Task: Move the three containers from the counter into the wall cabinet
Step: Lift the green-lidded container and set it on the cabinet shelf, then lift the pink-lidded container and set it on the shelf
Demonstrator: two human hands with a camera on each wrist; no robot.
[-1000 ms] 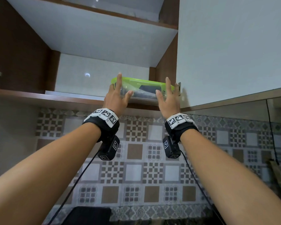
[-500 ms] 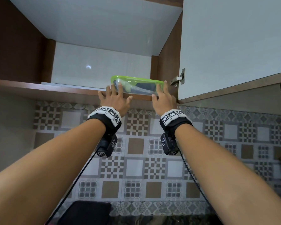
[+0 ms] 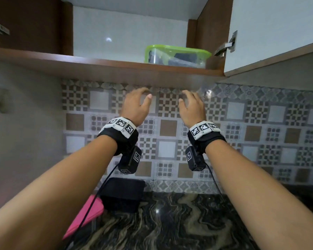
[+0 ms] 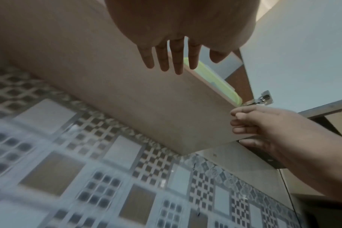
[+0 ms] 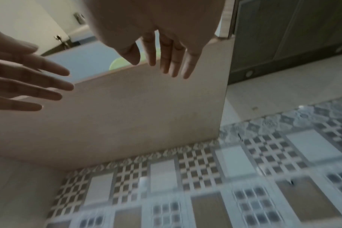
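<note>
A clear container with a green lid stands on the bottom shelf of the open wall cabinet, at its right end; its lid edge shows in the left wrist view, and its green lid peeks above the shelf in the right wrist view. Both hands hang below the shelf edge, empty, with relaxed fingers: my left hand under the container's left end, my right hand under its right end. A pink-lidded container and a black container sit on the counter at lower left.
The white cabinet door stands open on the right, with a metal hinge. Patterned tiles cover the wall behind my hands. The dark marbled counter lies below, between my forearms.
Both hands let go of the green-lidded container and dropped from the shelf edge to below it. The view tilted down, bringing the counter and its two containers into sight.
</note>
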